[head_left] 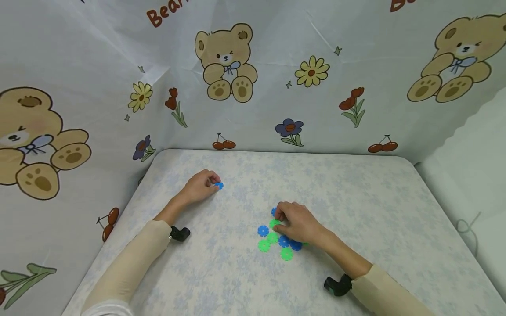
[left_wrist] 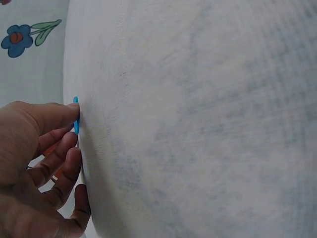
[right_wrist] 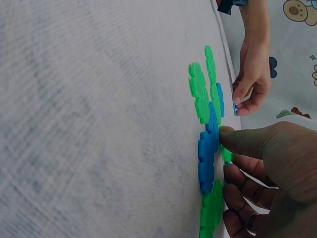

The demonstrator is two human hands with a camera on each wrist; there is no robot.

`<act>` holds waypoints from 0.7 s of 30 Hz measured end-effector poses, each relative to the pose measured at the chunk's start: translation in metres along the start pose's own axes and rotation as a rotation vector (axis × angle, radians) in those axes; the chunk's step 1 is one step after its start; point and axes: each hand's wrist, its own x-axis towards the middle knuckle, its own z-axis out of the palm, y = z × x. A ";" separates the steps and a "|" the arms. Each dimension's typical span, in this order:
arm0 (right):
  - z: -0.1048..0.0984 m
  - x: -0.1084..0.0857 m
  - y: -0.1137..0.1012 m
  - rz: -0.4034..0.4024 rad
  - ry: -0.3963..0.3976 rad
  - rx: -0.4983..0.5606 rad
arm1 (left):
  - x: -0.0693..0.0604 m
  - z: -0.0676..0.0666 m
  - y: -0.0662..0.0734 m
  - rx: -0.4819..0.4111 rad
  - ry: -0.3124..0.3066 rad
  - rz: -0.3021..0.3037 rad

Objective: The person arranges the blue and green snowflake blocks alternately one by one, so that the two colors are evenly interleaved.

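Note:
My left hand (head_left: 200, 186) is at the left rear of the table, pinching a blue snowflake disc (head_left: 219, 185) between thumb and fingers. In the left wrist view this blue disc (left_wrist: 76, 115) stands edge-on at the thumb tip, close to the tabletop. My right hand (head_left: 299, 221) is over a loose group of green and blue snowflake discs. Its thumb and index finger curl about opposite edges of a green disc (head_left: 274, 224), with a blue disc (head_left: 273, 212) just beyond. In the right wrist view that green disc (right_wrist: 226, 152) shows between the thumb and fingers, partly hidden.
Nearer the front lie blue discs (head_left: 263, 231) and green discs (head_left: 286, 253), some touching or overlapping. The pale patterned tabletop (head_left: 221, 272) surrounds them. A bear-print cloth (head_left: 257, 118) hangs behind the table. Each wrist carries a black camera (head_left: 180, 233).

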 end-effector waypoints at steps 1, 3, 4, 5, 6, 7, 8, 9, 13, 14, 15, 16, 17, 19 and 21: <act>0.000 0.000 0.000 0.001 0.000 0.000 | 0.001 0.001 -0.001 0.003 0.001 -0.002; 0.000 0.000 0.000 -0.004 0.003 0.003 | 0.001 0.000 -0.001 0.002 0.004 -0.004; 0.000 0.000 0.000 -0.005 0.004 0.007 | 0.001 0.000 -0.001 0.000 0.005 -0.003; 0.000 0.000 0.000 -0.017 0.007 0.008 | 0.001 0.000 -0.001 -0.002 0.006 -0.003; 0.000 0.000 0.000 -0.026 0.008 0.012 | 0.000 0.000 -0.001 -0.004 0.005 -0.004; 0.000 0.000 0.000 -0.035 0.009 0.018 | 0.000 -0.001 -0.001 -0.008 0.003 -0.007; 0.000 0.001 0.001 -0.044 0.009 0.025 | 0.000 -0.002 -0.001 -0.009 -0.001 -0.012; 0.000 0.002 0.001 -0.049 0.007 0.035 | -0.001 -0.002 -0.001 -0.010 -0.005 -0.016; 0.000 0.005 0.004 -0.070 -0.011 0.088 | -0.001 -0.003 -0.002 -0.012 -0.019 -0.028; 0.000 0.006 0.004 -0.077 -0.014 0.100 | -0.001 -0.002 -0.002 -0.011 -0.020 -0.029; 0.000 0.007 0.005 -0.083 -0.017 0.112 | 0.000 -0.002 -0.003 -0.011 -0.020 -0.029; 0.000 0.009 0.005 -0.087 -0.019 0.123 | 0.000 -0.002 -0.003 -0.008 -0.019 -0.028; -0.001 0.010 0.005 -0.092 -0.021 0.130 | 0.001 -0.001 -0.004 -0.004 -0.016 -0.024; -0.001 0.012 0.005 -0.100 -0.021 0.139 | 0.003 -0.001 -0.005 -0.001 -0.011 -0.022; -0.001 0.015 0.004 -0.103 -0.022 0.143 | 0.003 -0.001 -0.005 -0.003 -0.007 -0.023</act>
